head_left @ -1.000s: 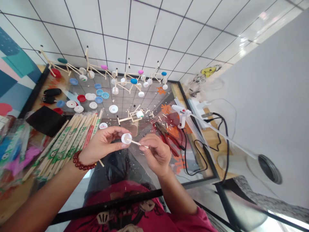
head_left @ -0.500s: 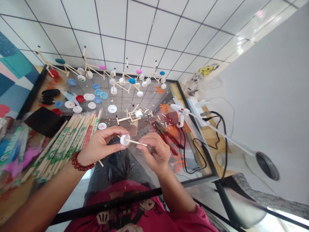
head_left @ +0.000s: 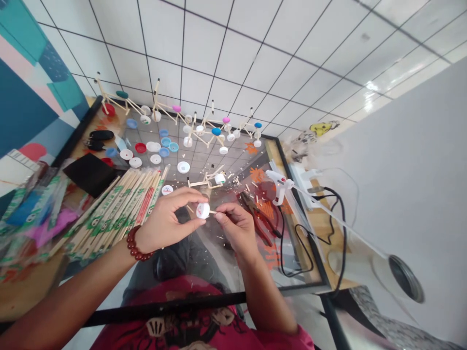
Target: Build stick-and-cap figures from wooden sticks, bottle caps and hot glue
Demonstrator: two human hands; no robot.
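Between its thumb and fingertips, my left hand (head_left: 175,214) grips a white bottle cap (head_left: 203,210), whose printed top faces the camera. A thin wooden stick (head_left: 212,212) runs from the cap's right side to the pinched fingers of my right hand (head_left: 239,226). How the stick meets the cap is hidden. Just beyond my hands, a small stick frame (head_left: 205,183) with a white cap (head_left: 220,179) lies on the glass table. Another printed white cap (head_left: 167,189) rests beside my left fingers.
Wrapped chopsticks (head_left: 116,209) lie left, with several loose caps (head_left: 155,159) behind them. Stick-and-cap models (head_left: 191,129) line the back edge. On the right are red-handled pliers (head_left: 260,218), a white glue gun (head_left: 280,184) and a black cable (head_left: 297,274).
The cap in my left hand has turned from its open side to its printed top. Less of the stick shows by my right hand. The camera view has shifted and tilted.
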